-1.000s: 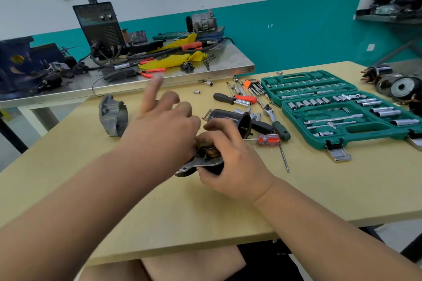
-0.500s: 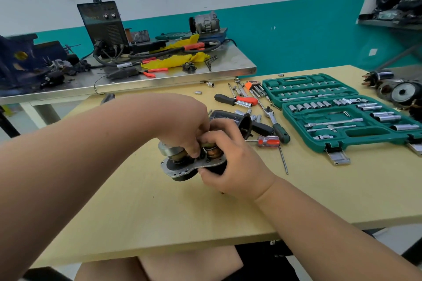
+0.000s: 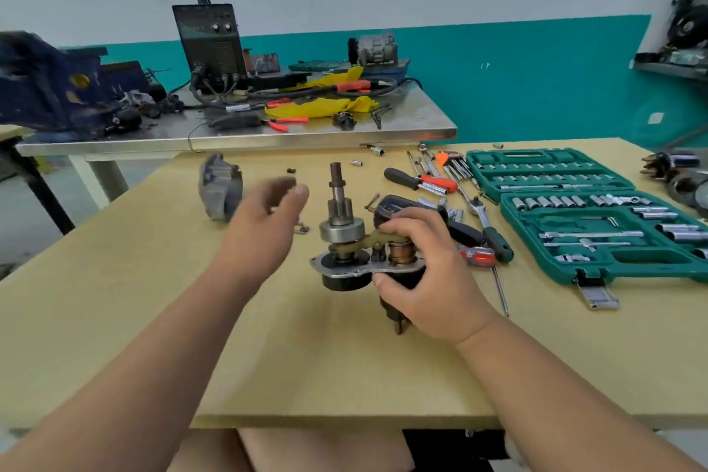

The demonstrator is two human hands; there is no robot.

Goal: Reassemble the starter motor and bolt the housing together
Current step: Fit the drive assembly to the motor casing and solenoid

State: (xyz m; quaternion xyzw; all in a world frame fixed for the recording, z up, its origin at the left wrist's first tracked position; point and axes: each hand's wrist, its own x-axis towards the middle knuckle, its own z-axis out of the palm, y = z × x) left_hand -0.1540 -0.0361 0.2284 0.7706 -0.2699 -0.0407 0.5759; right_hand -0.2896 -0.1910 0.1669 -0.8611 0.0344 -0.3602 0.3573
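The starter motor assembly (image 3: 341, 234) stands upright near the middle of the wooden table (image 3: 268, 356), its pinion shaft pointing up from a metal plate. My right hand (image 3: 425, 272) grips its right side, with fingers over the brass lever and the copper solenoid part. My left hand (image 3: 272, 215) hovers blurred to the left of the shaft, fingers apart and holding nothing. The grey nose housing (image 3: 220, 186) lies on the table further left. A black motor casing (image 3: 398, 207) lies behind my right hand.
A green socket set case (image 3: 574, 215) lies open on the right. A ratchet (image 3: 482, 222), screwdrivers (image 3: 421, 180) and loose sockets are scattered between it and the motor. A metal bench (image 3: 306, 130) with a welder and tools stands behind.
My left hand has let go of the assembly and moved up and left, uncovering the pinion shaft. My right hand keeps its grip.
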